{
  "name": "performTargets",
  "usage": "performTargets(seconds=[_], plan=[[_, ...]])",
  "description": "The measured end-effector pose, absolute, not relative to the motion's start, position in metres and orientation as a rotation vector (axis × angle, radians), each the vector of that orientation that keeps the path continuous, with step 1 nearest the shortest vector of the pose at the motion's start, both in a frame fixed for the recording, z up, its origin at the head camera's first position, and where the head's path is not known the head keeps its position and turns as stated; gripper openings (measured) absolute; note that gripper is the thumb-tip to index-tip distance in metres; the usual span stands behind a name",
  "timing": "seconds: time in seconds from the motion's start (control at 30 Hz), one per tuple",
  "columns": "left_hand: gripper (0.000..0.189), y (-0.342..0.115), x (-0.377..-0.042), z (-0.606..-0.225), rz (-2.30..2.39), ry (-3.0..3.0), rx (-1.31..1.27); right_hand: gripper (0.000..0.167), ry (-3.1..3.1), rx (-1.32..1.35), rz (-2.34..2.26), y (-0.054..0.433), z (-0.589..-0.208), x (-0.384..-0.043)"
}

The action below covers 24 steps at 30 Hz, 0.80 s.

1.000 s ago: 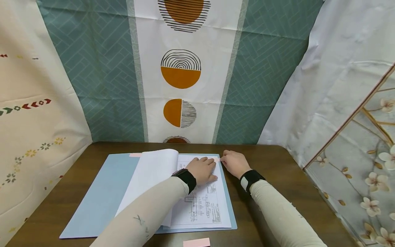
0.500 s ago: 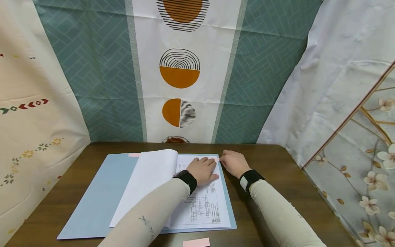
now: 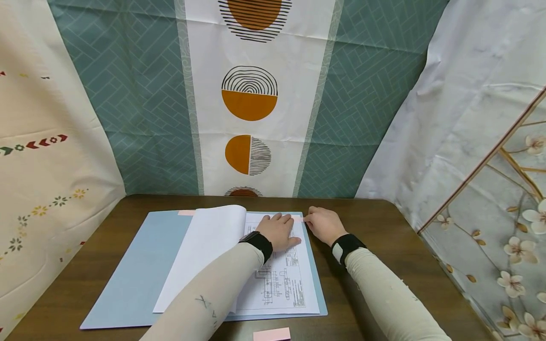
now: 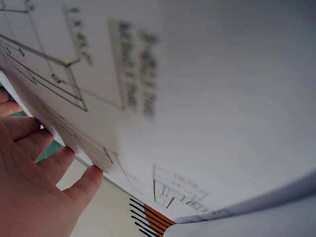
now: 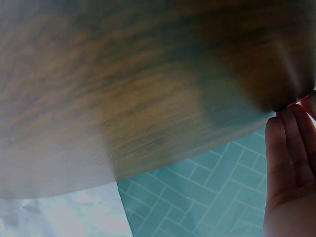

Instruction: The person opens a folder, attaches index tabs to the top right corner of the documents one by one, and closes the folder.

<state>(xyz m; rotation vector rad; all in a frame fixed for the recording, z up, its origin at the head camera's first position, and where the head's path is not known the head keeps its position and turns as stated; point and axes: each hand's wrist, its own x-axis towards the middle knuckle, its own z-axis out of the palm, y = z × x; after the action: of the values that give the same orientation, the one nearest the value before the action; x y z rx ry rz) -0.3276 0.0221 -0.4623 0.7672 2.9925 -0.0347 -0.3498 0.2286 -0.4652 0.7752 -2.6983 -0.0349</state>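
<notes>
An open light-blue folder (image 3: 123, 279) lies on the brown table, with printed technical drawings inside. My left hand (image 3: 278, 233) rests spread on the upper part of the drawing sheet (image 3: 304, 284), its fingers near the top edge. A pale pink sticky note (image 3: 297, 219) lies at the sheet's top right corner, just past my left fingertips. At its outer end my right hand (image 3: 326, 226) pinches it between thumb and fingers; in the right wrist view those fingers (image 5: 281, 148) are held together, tips at the table surface. Turned-over white pages (image 3: 200, 251) curve up on the left.
Another pink sticky strip (image 3: 186, 212) sits at the folder's top left edge. A pink sticky note pad (image 3: 271, 334) lies on the table (image 3: 384, 246) near the front edge. Patterned cloths (image 3: 362, 94) hang behind and at both sides.
The left hand has shifted very slightly up the sheet. The right hand stays at the sticky note's end. The turned-over pages have moved a little leftward at their lower end.
</notes>
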Motion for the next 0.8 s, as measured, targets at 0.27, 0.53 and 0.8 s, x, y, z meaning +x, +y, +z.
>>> performTargets(seconds=[0.27, 0.53, 0.8], plan=[[0.081, 0.021, -0.32, -0.455, -0.029, 2.983, 0.786, 0.017, -2.699, 0.772, -0.031, 0.23, -0.467, -0.349], [0.069, 0.018, -0.312, -0.446, -0.008, 2.952, 0.907, 0.019, -2.69, 0.774, -0.027, 0.23, -0.468, -0.349], [0.078, 0.021, -0.317, -0.449, -0.002, 2.977, 0.8, 0.019, -2.699, 0.763, -0.021, 0.228, -0.466, -0.348]])
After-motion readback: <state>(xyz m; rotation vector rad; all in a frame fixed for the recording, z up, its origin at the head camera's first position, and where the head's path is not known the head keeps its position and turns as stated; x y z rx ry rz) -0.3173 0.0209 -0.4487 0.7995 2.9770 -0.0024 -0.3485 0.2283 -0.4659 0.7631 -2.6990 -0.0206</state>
